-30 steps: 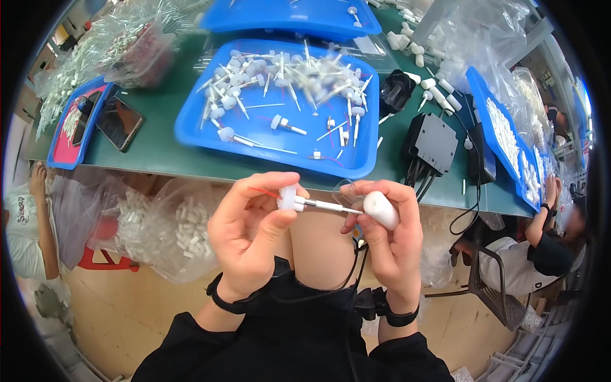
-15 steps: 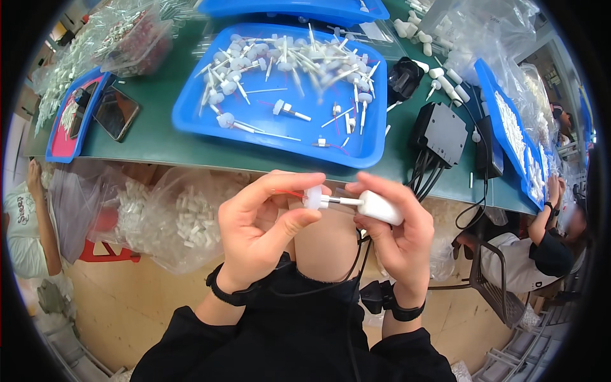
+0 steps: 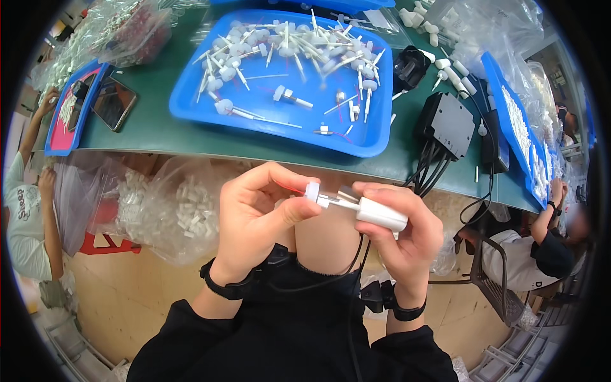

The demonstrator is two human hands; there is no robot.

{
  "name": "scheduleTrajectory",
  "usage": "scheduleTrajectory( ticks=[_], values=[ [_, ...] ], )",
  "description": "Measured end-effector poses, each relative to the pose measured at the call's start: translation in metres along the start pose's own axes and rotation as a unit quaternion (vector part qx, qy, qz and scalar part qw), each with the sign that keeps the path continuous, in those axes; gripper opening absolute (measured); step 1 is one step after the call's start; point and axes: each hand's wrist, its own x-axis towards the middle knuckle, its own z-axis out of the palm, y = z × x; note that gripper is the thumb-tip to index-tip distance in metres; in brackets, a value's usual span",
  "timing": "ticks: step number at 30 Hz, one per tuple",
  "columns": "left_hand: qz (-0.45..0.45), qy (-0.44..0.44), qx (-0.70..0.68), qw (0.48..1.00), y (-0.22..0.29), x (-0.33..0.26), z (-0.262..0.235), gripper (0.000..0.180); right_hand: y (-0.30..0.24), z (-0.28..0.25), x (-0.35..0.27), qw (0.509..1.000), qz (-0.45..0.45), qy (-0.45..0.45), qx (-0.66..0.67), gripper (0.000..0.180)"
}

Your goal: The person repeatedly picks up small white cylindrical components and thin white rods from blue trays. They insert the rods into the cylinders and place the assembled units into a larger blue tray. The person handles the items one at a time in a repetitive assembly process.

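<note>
Over my lap, my left hand (image 3: 258, 213) pinches a round, white plastic cap (image 3: 312, 192) between thumb and forefinger. Red wire (image 3: 287, 186) trails from the cap back into the palm. My right hand (image 3: 407, 232) is closed round a thick white cylinder (image 3: 382, 214). A thin stem (image 3: 342, 202), part metal and part white, spans the gap between cap and cylinder; its exact joint at the cap is unclear. Beside the stem, at the right fingertips, shows a small grey piece (image 3: 347, 191) that I cannot identify.
A blue tray (image 3: 280, 139) of white capped stems lies ahead on the green table (image 3: 156, 137). Right of it are a black box with cables (image 3: 447, 125) and another blue tray (image 3: 509, 95). A phone (image 3: 114, 107) lies left. People sit at both sides; bagged white parts (image 3: 184, 210) hang below.
The cap in my left hand has turned slightly, and the cylinder has tilted a little in my right. The view has shifted, and the person at left has raised a hand to the table.
</note>
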Motion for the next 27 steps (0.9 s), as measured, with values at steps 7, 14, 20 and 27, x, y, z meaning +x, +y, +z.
scheduleTrajectory(
  ticks=[7,14,20,27],
  values=[
    [-0.077,-0.049,-0.001,0.996,0.001,-0.003,0.003,0.016,0.002,0.0,0.001,0.997,-0.073,0.003,-0.031,0.031],
    [0.003,0.017,-0.028,0.999,-0.001,0.0,0.01,0.025,0.005,0.004,0.001,1.0,-0.018,-0.016,-0.018,0.032],
    [0.092,-0.052,0.093,0.99,-0.012,-0.003,0.0,0.037,0.008,0.001,-0.005,0.998,0.031,-0.031,0.048,0.032],
    [0.166,-0.073,0.183,0.966,-0.013,-0.002,0.005,0.032,0.011,0.007,-0.006,0.998,0.015,-0.045,0.04,0.029]
  ],
)
